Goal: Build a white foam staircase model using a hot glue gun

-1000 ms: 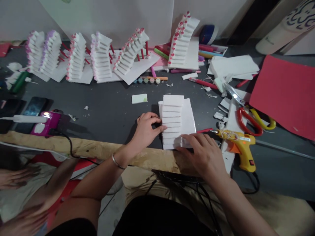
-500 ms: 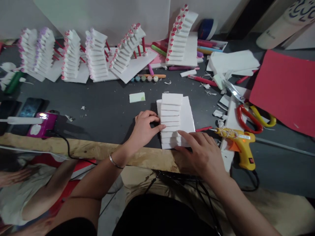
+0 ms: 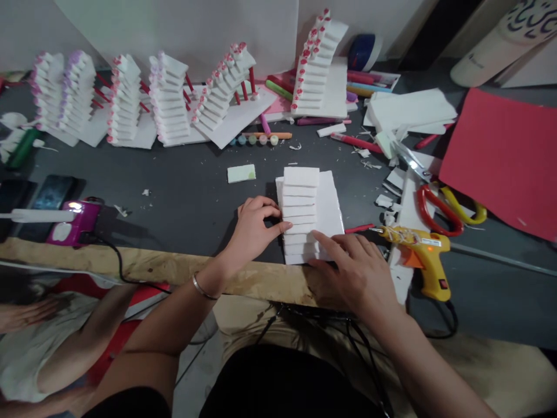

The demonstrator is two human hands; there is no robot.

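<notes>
A small white foam-board staircase (image 3: 300,200) stands on a white base board (image 3: 329,203) at the table's front edge. My left hand (image 3: 256,223) is at its left side, thumb on the edge of a middle step and the other fingers curled beside the base. From the right, my right hand (image 3: 359,267) pinches the lowest steps between index finger and thumb, its remaining fingers bent over the base board. Part of the base's lower right corner is hidden under that hand.
Several similar staircases (image 3: 169,104) with coloured tips line the back. To my right lie a yellow glue gun (image 3: 418,249), scissors (image 3: 439,212), red sheet (image 3: 500,162) and white scraps (image 3: 411,110). A purple box (image 3: 73,223) sits left; another person's arm (image 3: 82,342) shows below.
The top of the staircase has shifted very slightly left over its base board. Both hands keep nearly the same place and grip.
</notes>
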